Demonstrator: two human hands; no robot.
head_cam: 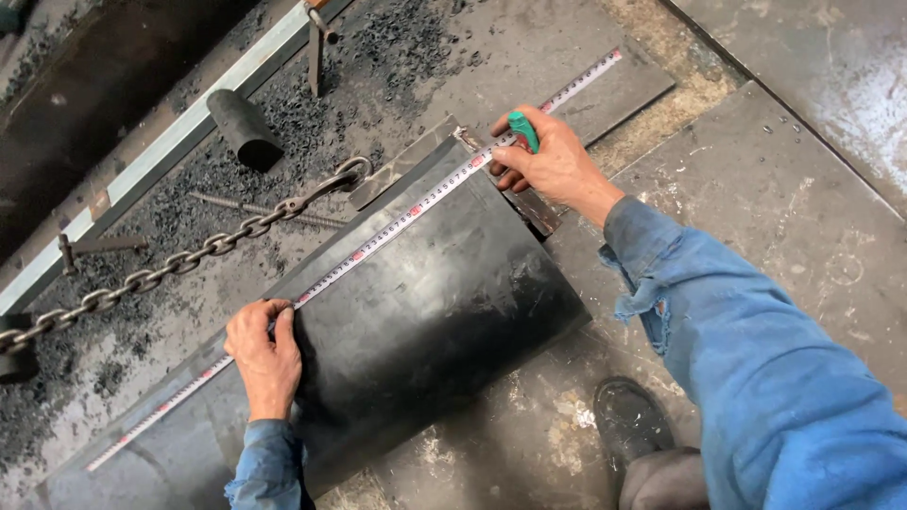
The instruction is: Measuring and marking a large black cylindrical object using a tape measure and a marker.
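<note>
**Tape measure stretched along the edge of a black rubber sheet**

A wide black rubber sheet (pixel 425 302) lies on the stained metal floor (pixel 775 189), its long upper edge running diagonally from lower left to upper right. Along that edge lies the tape measure (pixel 378 241), on the same axis and running past the sheet at both ends. The right hand (pixel 548 161) is at the upper right corner, fingers curled around a green marker (pixel 522 129) and pressing the tape down. The left hand (pixel 265 354) sits at the lower left, fingers bent, fingertips pinning the tape to the rubber. Beyond the tape, on the far side, a steel chain (pixel 189 255) runs roughly parallel (close, but apart from it), with a black cylinder (pixel 244 127) further off among dark grit. The person's black shoe (pixel 628 420) stands near the sheet's lower right edge, where the floor lies open.
</note>
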